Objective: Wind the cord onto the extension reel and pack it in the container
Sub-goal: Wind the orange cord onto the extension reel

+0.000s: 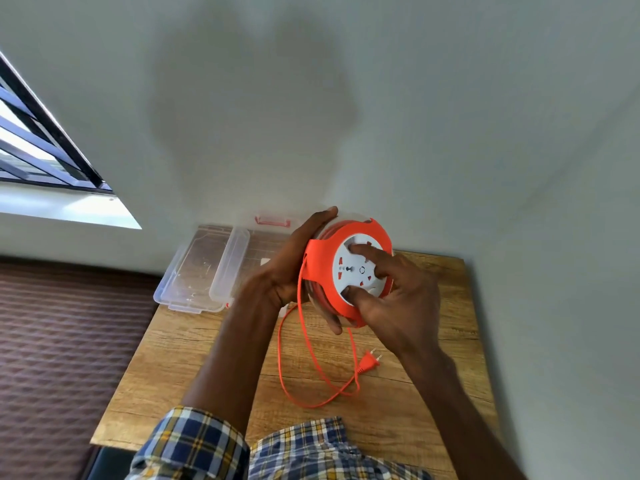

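The extension reel (323, 268) is orange with a white socket face, held upright above the table. My left hand (294, 268) grips its back and rim. My right hand (398, 292) presses fingers and thumb on the white socket face. Part of the orange cord (311, 355) is wound on the reel; the rest hangs down in loops on the table. Its orange plug (370, 362) lies on the wood below my right wrist. The clear plastic container (194, 271) lies open at the table's far left, behind my left hand.
The wooden table (194, 368) stands against a white wall. A clear lid with a red handle (273, 221) sits at the back by the wall. A brown patterned surface (65, 334) lies left of the table, under a window (34, 133).
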Available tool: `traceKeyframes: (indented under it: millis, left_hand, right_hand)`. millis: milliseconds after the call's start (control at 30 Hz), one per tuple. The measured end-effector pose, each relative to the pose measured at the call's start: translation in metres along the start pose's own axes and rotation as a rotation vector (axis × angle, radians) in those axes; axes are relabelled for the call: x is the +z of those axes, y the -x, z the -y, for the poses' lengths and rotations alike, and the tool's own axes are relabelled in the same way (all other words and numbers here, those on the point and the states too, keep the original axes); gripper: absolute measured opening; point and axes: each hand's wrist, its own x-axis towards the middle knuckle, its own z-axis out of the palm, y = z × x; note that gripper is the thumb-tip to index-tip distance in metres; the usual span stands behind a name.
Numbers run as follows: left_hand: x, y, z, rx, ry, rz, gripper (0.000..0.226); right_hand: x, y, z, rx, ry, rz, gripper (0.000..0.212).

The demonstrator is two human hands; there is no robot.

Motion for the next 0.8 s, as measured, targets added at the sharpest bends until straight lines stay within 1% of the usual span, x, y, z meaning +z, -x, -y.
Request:
traceKeyframes:
  millis: [167,300,467,533,600,667,733,800]
  left_hand:
    - [-0.003,0.0,0.001,0.02,-0.01,-0.044,0.06]
    - [-0.003,0.0,0.001,0.031,-0.007,-0.038,0.062]
    - [-0.003,-0.004,0.006,0.008,0.122,0.093,0.071]
    - [-0.001,-0.007,0.009,0.01,0.118,0.138,0.071]
    - [0.004,-0.011,0.011,0.057,0.102,0.142,0.07]
    - [0.009,-0.014,0.013,0.118,0.099,0.092,0.068]
    - [0.011,-0.015,0.016,0.159,0.138,0.048,0.071]
    - [0.013,-0.017,0.018,0.188,0.17,0.031,0.076]
  right_hand:
    - [0.011,-0.001,0.006,0.052,-0.035,-0.006,0.067]
    - [0.015,0.0,0.002,0.087,-0.141,-0.009,0.069]
    - [0.007,-0.006,-0.009,0.115,-0.339,-0.055,0.071]
    - [0.005,-0.007,-0.01,0.135,-0.399,-0.068,0.069]
    - [0.004,-0.006,-0.007,0.162,-0.439,-0.06,0.07]
    - [0.004,-0.004,-0.006,0.135,-0.414,-0.072,0.068]
    - [0.0,-0.005,-0.006,0.091,-0.325,-0.09,0.064]
    - [-0.003,-0.007,-0.005,0.124,-0.299,-0.118,0.062]
